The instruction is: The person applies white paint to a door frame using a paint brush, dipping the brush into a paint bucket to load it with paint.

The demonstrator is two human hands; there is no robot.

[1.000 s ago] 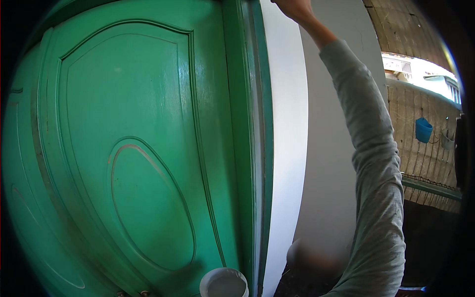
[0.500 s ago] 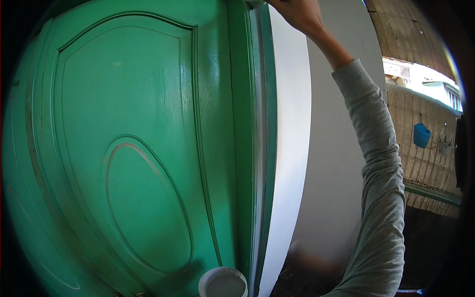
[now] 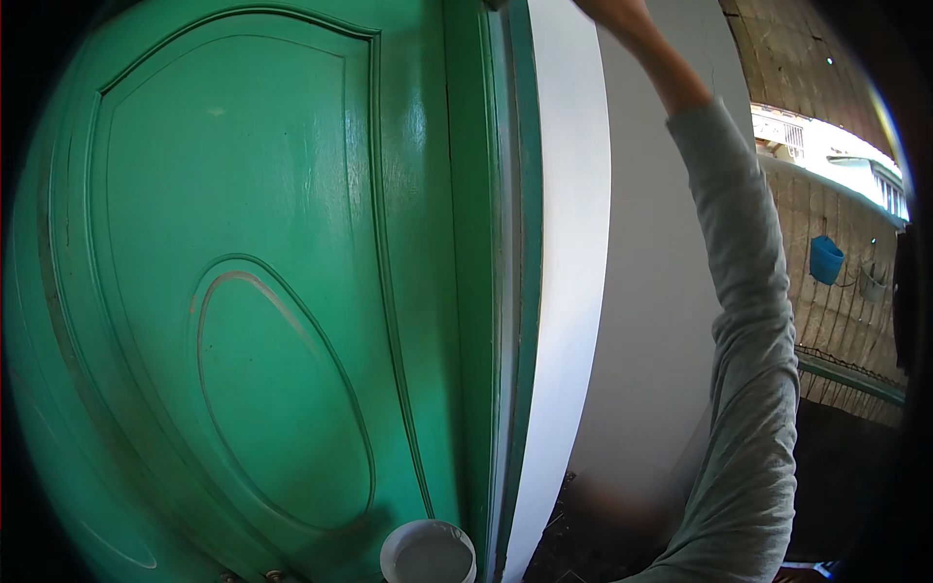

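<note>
My right hand [image 3: 612,14] is raised to the top edge beside the green door frame [image 3: 471,243], its grey-sleeved forearm running down the right side. Its fingers are cut off, so what it holds is hidden; a small dark shape shows near them at the frame. A white round container [image 3: 428,552] with grey contents is at the bottom, before the panelled green door [image 3: 272,175]; whatever supports it is out of sight. My left hand is not in view.
A white wall [image 3: 569,243] adjoins the door frame. On the right, a blue container [image 3: 826,259] and a grey one [image 3: 872,282] hang on a weathered wall, with daylight above. Below is a dark area; a blurred patch at the bottom centre-right cannot be made out.
My right hand dropped slightly into view with a small pale thing near its fingers, then rose and now reaches past the top edge. The white container has shifted slightly left in the picture.
</note>
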